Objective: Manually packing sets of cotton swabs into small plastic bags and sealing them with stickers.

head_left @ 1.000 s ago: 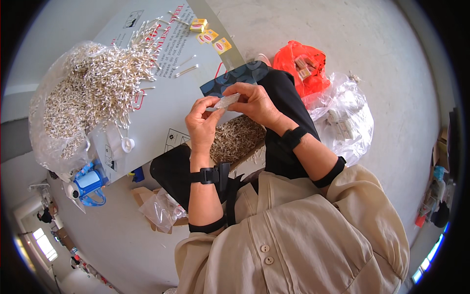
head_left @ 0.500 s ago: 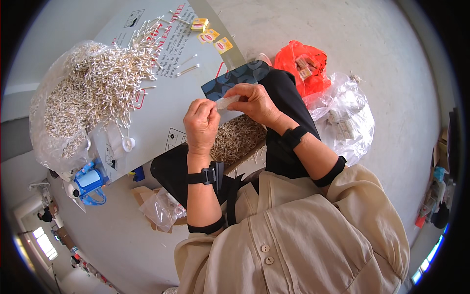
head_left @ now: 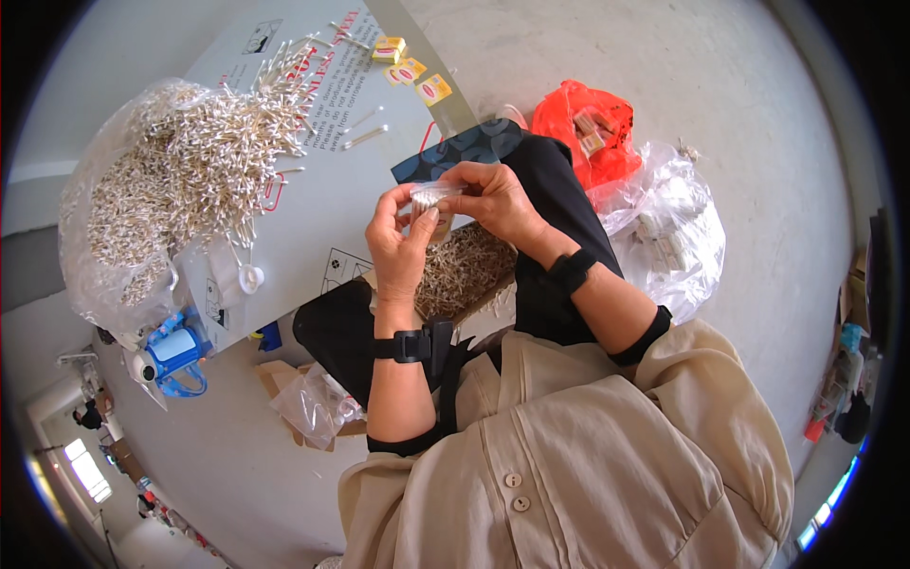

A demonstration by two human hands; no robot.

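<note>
Between my hands is a small clear plastic bag of cotton swabs (head_left: 431,193), its white tips showing. My left hand (head_left: 398,242) is closed around the near-left side, thumb pressed against the swabs. My right hand (head_left: 502,204) pinches the right end of the plastic between thumb and fingers. Something yellowish shows just below the bag, partly hidden by my left hand. Beneath my hands, a cardboard box heaped with loose swabs (head_left: 464,270) rests at my lap. A dark blue patterned cloth (head_left: 431,161) lies beyond my hands at the table's edge.
A big clear bag spilling cotton swabs (head_left: 190,171) covers the table's left side. Small yellow boxes (head_left: 408,69) sit at its far edge. A tape roll (head_left: 249,279) lies near the front. On the floor at right are a red bag (head_left: 592,137) and a clear bag (head_left: 668,223).
My left hand has turned and opened its grip around the bag, which now stands more upright with swab tips showing. My right hand has barely moved.
</note>
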